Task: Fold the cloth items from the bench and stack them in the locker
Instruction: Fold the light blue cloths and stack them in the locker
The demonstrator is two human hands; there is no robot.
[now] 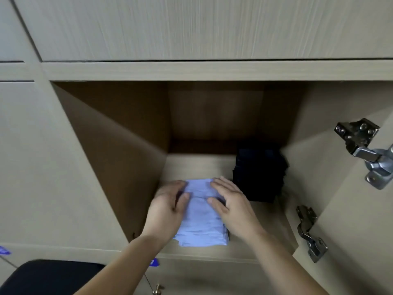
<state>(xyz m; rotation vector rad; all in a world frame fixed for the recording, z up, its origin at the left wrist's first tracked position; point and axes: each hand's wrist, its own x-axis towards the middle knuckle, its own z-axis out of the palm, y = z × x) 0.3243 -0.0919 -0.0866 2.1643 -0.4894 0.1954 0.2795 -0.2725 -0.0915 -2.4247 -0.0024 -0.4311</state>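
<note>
Arms outstretched, left grip (170, 207) and right grip (231, 202) flat.

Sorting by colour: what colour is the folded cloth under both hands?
Pale lavender-blue folded cloth, plain, clearest in the head view.

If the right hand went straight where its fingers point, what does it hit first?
Probably the locker's back wall. The right hand lies flat on the light blue cloth, fingers aimed inward, slightly left; the dark stack sits right of that line. Depth unclear.

Head-worn, downward (close) into locker (119, 145)
</note>
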